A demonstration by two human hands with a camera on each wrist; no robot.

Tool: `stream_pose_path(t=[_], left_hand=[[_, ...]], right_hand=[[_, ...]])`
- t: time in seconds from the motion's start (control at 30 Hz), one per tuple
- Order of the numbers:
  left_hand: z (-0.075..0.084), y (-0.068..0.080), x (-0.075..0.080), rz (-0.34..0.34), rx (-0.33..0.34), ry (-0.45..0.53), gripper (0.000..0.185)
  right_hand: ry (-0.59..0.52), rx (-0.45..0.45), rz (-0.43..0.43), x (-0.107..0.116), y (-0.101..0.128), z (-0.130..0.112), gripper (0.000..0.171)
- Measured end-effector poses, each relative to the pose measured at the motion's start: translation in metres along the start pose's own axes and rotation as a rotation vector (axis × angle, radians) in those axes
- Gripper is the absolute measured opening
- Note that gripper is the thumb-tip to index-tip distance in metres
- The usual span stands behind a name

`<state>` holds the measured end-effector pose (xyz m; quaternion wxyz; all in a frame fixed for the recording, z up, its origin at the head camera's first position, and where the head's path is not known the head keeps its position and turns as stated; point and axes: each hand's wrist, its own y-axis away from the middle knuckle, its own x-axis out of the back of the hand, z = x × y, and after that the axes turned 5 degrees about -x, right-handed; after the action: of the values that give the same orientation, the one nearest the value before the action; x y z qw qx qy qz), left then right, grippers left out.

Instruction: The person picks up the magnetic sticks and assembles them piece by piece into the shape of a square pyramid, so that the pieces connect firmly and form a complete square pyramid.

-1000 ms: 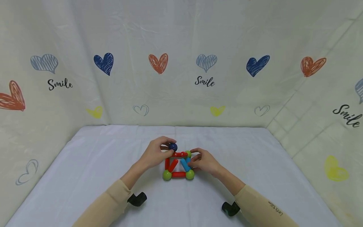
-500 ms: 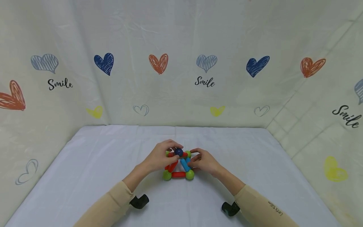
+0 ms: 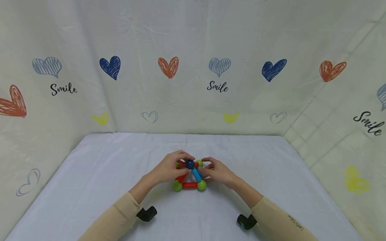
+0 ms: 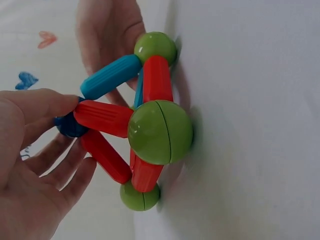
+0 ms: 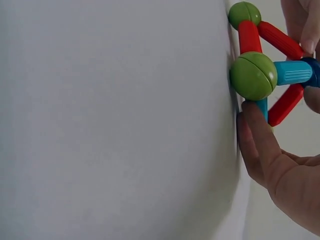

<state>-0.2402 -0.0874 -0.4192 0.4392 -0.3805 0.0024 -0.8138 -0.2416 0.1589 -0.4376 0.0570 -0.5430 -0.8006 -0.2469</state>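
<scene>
On the white table (image 3: 99, 174), seen from the head camera, a rod-and-ball pyramid (image 3: 189, 175) is sitting near the middle, between my two hands. Its base is lying flat, with red rods joining green balls, and the near red rod (image 3: 189, 185) is running left to right. A blue rod (image 3: 196, 174) and a slanted red rod are rising inward to the dark blue ball (image 3: 190, 164) at the apex, which is pointing up. I am pinching that ball with my left hand (image 3: 169, 170), fingers curled around it. My right hand (image 3: 217, 172) is resting against the right side of the frame; I cannot tell from this view whether it is gripping.

From the left wrist camera, the nearest green ball (image 4: 160, 131) is showing a seam around its middle, and the rods are ribbed. My left fingertips (image 4: 47, 104) are closing on the dark blue ball (image 4: 69, 125) where the red rods meet.

From the right wrist camera, a green ball (image 5: 253, 75) is sitting on the table (image 5: 115, 120) with the blue rod (image 5: 293, 72) running from it toward the apex. One straight finger (image 5: 255, 135) of my right hand is touching the frame just beside that ball.
</scene>
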Motion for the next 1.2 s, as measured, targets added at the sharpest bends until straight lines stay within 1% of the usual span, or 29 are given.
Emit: stream_pose_path(t=[0.1, 0.17, 0.27, 0.33, 0.47, 0.67, 0.8, 1.0, 1.1, 1.2], left_hand=[[-0.002, 0.001, 0.001, -0.019, -0.002, 0.014, 0.038], [-0.003, 0.001, 0.002, -0.025, -0.001, 0.027, 0.04], [-0.005, 0.001, 0.001, -0.025, -0.013, 0.033, 0.039], [-0.006, 0.002, 0.002, -0.02, -0.024, 0.034, 0.038], [-0.006, 0.002, 0.001, -0.009, -0.039, 0.037, 0.038], [-0.006, 0.004, 0.0, 0.005, -0.039, 0.051, 0.04], [-0.006, 0.005, -0.001, 0.013, -0.028, 0.043, 0.04], [-0.01, 0.006, 0.0, -0.01, -0.015, -0.01, 0.048], [-0.012, 0.01, 0.0, -0.033, -0.012, -0.008, 0.054], [-0.015, 0.015, 0.003, -0.04, -0.011, 0.001, 0.057]], right_hand=[[-0.001, 0.008, -0.046, 0.003, 0.0, 0.0, 0.068], [0.021, 0.02, -0.067, 0.006, -0.001, 0.001, 0.073], [0.064, 0.031, -0.07, 0.008, -0.001, 0.002, 0.077], [0.083, 0.032, -0.058, 0.007, 0.0, 0.002, 0.077], [0.088, 0.03, -0.044, 0.006, 0.001, 0.002, 0.076], [0.084, 0.037, -0.048, 0.006, 0.002, 0.002, 0.075], [0.087, 0.037, -0.048, 0.005, 0.002, 0.002, 0.074], [0.094, 0.041, -0.049, 0.006, 0.003, 0.001, 0.075], [0.087, 0.042, -0.057, 0.007, 0.003, 0.003, 0.075], [0.066, 0.048, -0.079, 0.008, 0.004, 0.004, 0.074]])
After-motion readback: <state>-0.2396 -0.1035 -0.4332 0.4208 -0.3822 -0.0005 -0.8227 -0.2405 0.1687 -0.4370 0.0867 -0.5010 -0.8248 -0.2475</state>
